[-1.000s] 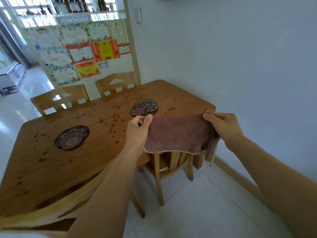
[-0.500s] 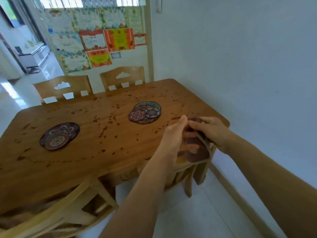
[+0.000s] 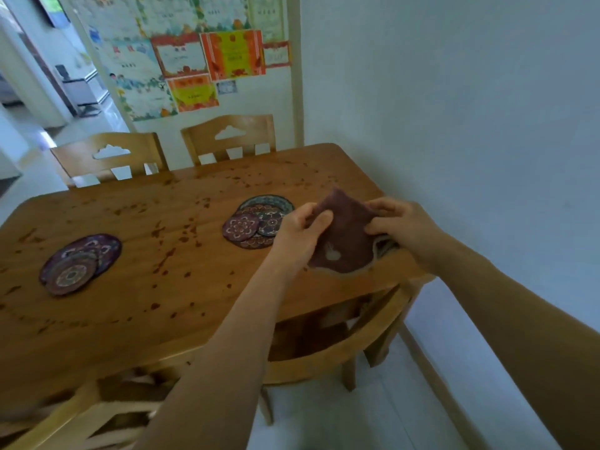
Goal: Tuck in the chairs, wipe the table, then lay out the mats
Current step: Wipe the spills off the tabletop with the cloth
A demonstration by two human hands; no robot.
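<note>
Colourful certificates (image 3: 194, 69) pinned up behind, pale wall (image 3: 454, 108) at right, white floor tiles (image 3: 373, 417)

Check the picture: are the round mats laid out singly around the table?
No: they sit in two overlapping stacks, the right stack and the left stack, on the table.

Dim, bluish daylight enters from the far-left doorway (image 3: 22, 99) (edges bow, detail soft).

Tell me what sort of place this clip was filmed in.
Probably a home dining corner: a wooden dining table with matching chairs drawn up to it, round patterned mats piled on it, and certificates and children's drawings covering the wall behind.
</note>
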